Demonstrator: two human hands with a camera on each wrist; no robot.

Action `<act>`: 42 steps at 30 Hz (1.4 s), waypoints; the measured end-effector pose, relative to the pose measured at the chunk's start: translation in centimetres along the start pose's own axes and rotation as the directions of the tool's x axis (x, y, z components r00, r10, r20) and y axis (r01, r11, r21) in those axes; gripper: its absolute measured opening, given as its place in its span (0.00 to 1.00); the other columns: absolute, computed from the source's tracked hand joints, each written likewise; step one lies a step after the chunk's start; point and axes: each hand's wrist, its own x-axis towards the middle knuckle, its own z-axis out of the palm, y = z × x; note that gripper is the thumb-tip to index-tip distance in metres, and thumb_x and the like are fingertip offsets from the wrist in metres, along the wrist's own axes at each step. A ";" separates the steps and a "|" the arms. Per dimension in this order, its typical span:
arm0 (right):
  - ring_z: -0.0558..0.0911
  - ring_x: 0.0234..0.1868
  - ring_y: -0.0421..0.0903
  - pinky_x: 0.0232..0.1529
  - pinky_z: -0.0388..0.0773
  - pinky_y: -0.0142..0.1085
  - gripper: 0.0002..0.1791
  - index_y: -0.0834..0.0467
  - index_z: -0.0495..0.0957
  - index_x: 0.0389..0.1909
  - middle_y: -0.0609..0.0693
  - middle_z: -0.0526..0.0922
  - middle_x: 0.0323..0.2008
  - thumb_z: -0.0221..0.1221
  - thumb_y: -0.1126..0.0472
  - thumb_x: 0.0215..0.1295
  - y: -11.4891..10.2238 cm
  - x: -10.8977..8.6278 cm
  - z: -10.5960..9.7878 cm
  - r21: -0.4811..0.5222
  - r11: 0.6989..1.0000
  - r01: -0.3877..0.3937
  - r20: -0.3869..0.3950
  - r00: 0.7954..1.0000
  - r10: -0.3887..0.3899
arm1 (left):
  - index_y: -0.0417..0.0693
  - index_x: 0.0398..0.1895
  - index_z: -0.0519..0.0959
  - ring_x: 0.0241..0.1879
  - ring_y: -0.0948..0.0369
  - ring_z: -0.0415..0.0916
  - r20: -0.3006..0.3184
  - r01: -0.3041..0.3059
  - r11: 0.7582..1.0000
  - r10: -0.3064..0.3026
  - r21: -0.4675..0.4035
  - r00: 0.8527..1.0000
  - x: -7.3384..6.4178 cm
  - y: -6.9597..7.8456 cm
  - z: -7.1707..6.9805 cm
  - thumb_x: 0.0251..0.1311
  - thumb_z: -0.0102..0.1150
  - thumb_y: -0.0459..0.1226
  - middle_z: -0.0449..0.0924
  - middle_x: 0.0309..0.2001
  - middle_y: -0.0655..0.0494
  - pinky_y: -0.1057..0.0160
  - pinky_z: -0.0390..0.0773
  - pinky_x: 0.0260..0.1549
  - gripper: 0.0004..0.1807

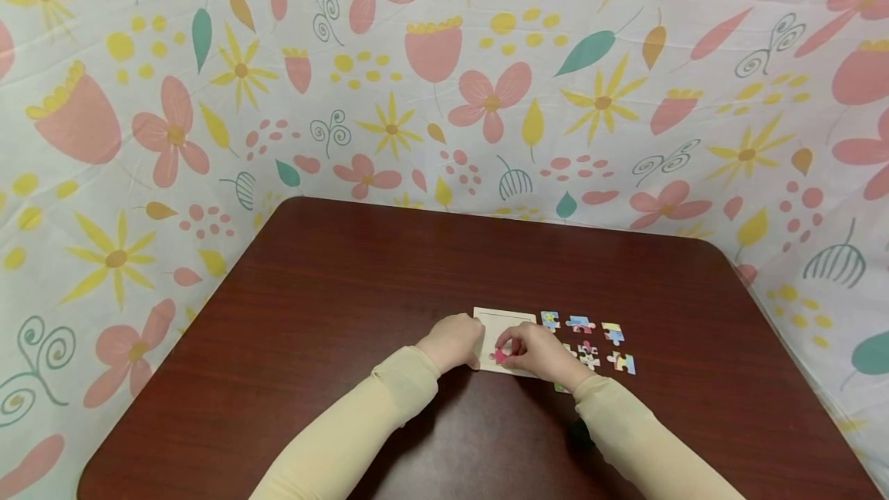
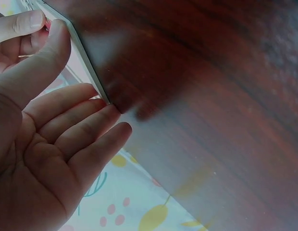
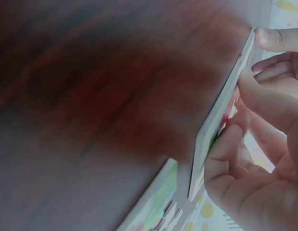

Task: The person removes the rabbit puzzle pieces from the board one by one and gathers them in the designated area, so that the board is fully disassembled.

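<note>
A pale, shallow puzzle board (image 1: 495, 321) with a thin line along its far side lies on the table. My left hand (image 1: 450, 339) holds it at its left side, the thumb by the near corner; in the left wrist view the fingertips (image 2: 115, 109) meet its edge. Over the board's near part, my right hand (image 1: 536, 352) pinches a pink puzzle piece (image 1: 498, 356) between thumb and fingers. Close up, the right hand (image 3: 257, 159) stays low along the board (image 3: 206, 137), and its fingers hide most of the piece.
Several loose jigsaw pieces lie right of the board, among them a blue one (image 1: 579, 323) and a yellowish one (image 1: 622, 363); my right forearm partly covers others. A small dark object (image 1: 579, 434) sits beside the right sleeve. Flowered cloth (image 1: 389, 130) hangs behind the brown table (image 1: 333, 284).
</note>
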 end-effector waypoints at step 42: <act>0.75 0.26 0.41 0.29 0.72 0.32 0.02 0.60 0.79 0.35 0.50 0.78 0.26 0.57 0.66 0.65 1.4 -0.2 -0.9 0.276 0.961 -0.038 0.033 0.999 0.030 | 0.50 0.27 0.80 0.28 0.62 0.78 0.011 0.011 1.000 -0.011 0.028 1.000 0.1 0.2 0.0 0.38 0.77 0.45 0.80 0.25 0.59 0.67 0.76 0.29 0.16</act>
